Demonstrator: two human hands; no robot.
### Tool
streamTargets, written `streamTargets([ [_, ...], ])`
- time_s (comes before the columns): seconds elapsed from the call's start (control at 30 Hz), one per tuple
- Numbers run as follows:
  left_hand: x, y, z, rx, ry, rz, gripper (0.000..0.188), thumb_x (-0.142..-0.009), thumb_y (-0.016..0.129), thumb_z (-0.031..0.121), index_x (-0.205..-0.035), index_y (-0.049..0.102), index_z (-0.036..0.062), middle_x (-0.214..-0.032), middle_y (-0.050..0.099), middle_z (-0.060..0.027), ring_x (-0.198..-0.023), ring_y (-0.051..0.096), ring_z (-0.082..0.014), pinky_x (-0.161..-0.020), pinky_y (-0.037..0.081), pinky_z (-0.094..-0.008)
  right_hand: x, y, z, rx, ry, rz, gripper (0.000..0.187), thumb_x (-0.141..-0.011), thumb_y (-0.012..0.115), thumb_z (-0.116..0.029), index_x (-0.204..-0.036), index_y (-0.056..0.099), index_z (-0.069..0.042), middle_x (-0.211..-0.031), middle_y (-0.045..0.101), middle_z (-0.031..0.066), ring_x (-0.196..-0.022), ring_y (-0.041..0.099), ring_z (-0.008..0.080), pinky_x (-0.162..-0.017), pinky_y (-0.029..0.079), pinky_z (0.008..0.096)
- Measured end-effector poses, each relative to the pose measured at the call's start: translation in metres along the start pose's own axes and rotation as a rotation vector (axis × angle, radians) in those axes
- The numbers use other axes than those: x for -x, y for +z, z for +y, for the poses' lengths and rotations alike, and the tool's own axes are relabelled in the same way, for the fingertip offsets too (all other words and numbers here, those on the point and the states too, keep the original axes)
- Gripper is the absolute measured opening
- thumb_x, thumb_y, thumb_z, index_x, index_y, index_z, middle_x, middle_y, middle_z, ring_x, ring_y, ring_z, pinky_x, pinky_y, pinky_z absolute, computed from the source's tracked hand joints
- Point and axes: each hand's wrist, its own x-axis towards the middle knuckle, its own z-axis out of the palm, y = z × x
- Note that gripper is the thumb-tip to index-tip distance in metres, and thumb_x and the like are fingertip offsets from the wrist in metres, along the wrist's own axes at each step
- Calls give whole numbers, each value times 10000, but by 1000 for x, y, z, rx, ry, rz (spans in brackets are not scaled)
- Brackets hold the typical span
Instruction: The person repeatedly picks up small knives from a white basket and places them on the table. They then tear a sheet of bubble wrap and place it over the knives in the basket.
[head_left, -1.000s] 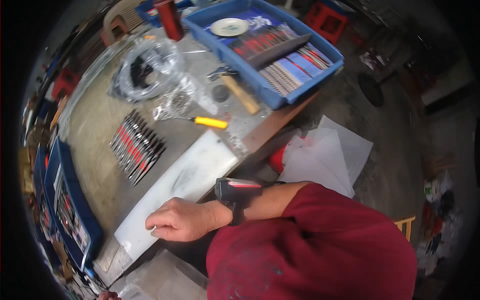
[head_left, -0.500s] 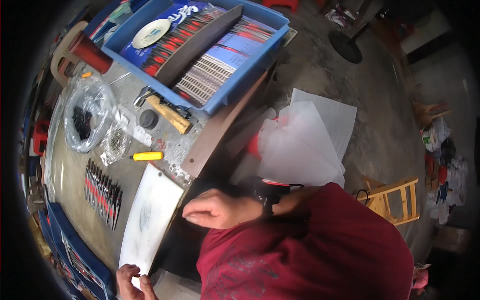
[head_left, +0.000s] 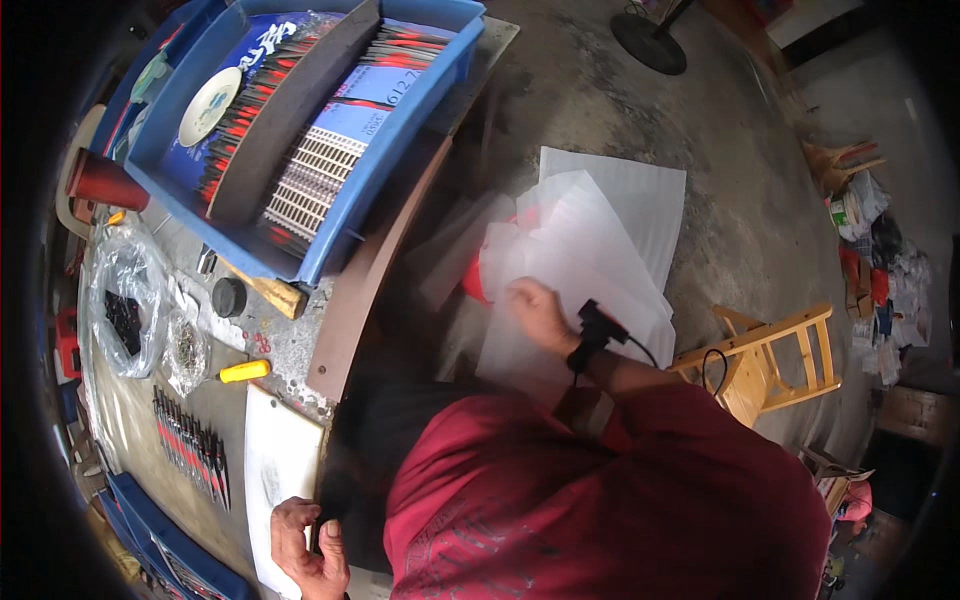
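My right hand [head_left: 540,315], with a black strap and device at its wrist, reaches out over white translucent sheets [head_left: 600,300] beside the table. Its fingers are blurred, and I cannot tell whether they touch the sheets. Something red [head_left: 474,280] shows at the edge of the stack. At the lower left, my left hand [head_left: 312,552] rests at the near end of a white board [head_left: 275,455], fingers bent and thumb apart, holding nothing visible. Left of the board, several slim black-and-red pen-like pieces [head_left: 192,450] lie in a row.
A blue tray [head_left: 345,240] holds red-and-black pieces and a plate [head_left: 210,107]. Near it are a wooden-handled tool [head_left: 275,292], a black round piece [head_left: 229,297], a yellow-handled tool [head_left: 245,371] and a plastic bag [head_left: 125,310]. A wooden stool [head_left: 770,370] stands right.
My right hand has swung from beside the board out over the white sheets. The view has shifted, so the tray sits farther left. My left hand stays by the board's end.
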Motion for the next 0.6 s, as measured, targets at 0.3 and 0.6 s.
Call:
streamTargets([
  [0.3,-21,17,14,53,30,-71,218,-786,550,178,-772,466,-23,-753,484,-134,-701,463,-243,-670,382,-314,-2,-200,57,1460,204,269,484,-689,522,-103,-1158,405,-81,-1168,378,246,-906,493,406,-758,426,455],
  [0.6,-28,22,8,70,53,-83,179,-793,541,146,-765,462,-12,-748,478,-124,-708,463,-237,-675,379,-309,-6,-232,96,1159,408,338,433,-744,527,-154,-1162,430,-90,-940,519,190,-830,520,362,-707,430,385],
])
